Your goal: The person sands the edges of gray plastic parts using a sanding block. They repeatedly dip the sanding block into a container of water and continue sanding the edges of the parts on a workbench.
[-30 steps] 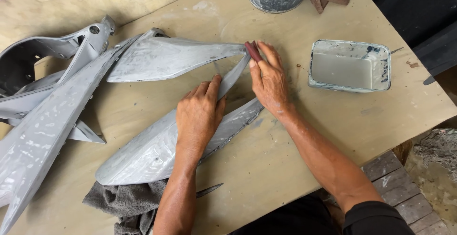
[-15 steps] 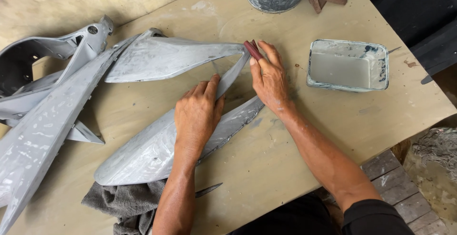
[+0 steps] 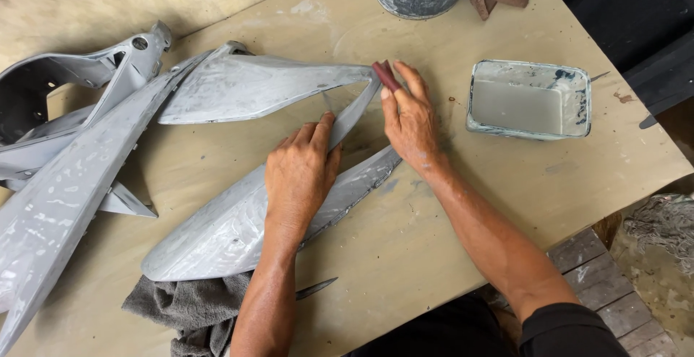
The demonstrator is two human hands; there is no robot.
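Left hand [image 3: 300, 176] presses flat, fingers spread, on grey primed fairing panel [image 3: 238, 223]. Right hand [image 3: 410, 122] pinches folded red sandpaper [image 3: 385, 76] against panel's thin strut. Panel likely light, stiff, slick; steady broad middle.

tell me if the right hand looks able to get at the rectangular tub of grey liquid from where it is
Probably yes. The right hand, pinching a small reddish sanding piece against the grey panel, sits just beside the rectangular tub. Only bare tabletop lies between them, though the fingers are occupied.
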